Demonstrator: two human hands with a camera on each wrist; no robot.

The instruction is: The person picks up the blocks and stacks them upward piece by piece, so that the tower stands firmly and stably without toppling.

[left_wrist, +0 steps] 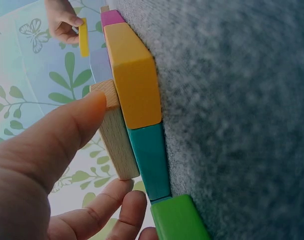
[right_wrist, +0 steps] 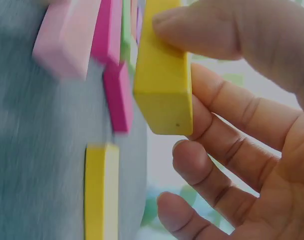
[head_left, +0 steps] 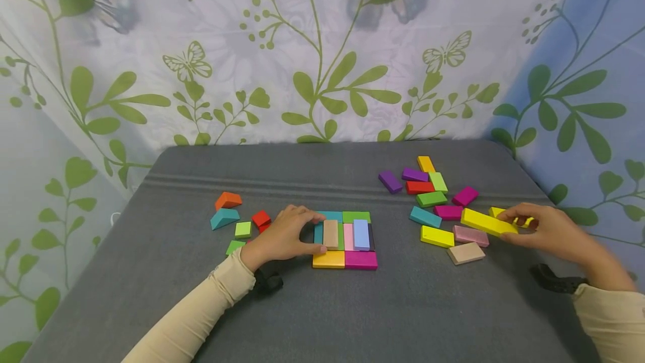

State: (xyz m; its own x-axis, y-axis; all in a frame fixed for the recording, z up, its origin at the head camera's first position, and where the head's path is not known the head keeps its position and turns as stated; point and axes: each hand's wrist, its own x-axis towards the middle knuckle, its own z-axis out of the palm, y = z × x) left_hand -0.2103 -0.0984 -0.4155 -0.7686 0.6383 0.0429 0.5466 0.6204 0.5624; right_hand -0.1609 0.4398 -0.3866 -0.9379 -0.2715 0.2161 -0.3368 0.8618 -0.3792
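Over at the right of the frame, my right hand (head_left: pixel 556 234) had the yellow block (head_left: pixel 486 223) pinched, thumb against one face, fingers against another, up off the bench (head_left: pixel 403 307), the two lowest fingers clear of it! A second yellow block (head_left: pixel 496 212) lay just behind. And in the middle, my left hand (head_left: pixel 284 234) had the wooden block (head_left: pixel 330 234), thumb at its near end, a fingertip at its far end, the fingers parted just its length. That one lay on top of a flat rectangle of coloured blocks (head_left: pixel 328 260), a pale blue block (head_left: pixel 360 234) to its right. Left of centre, a lime block (head_left: pixel 243 229) sat near a red block (head_left: pixel 261 218).
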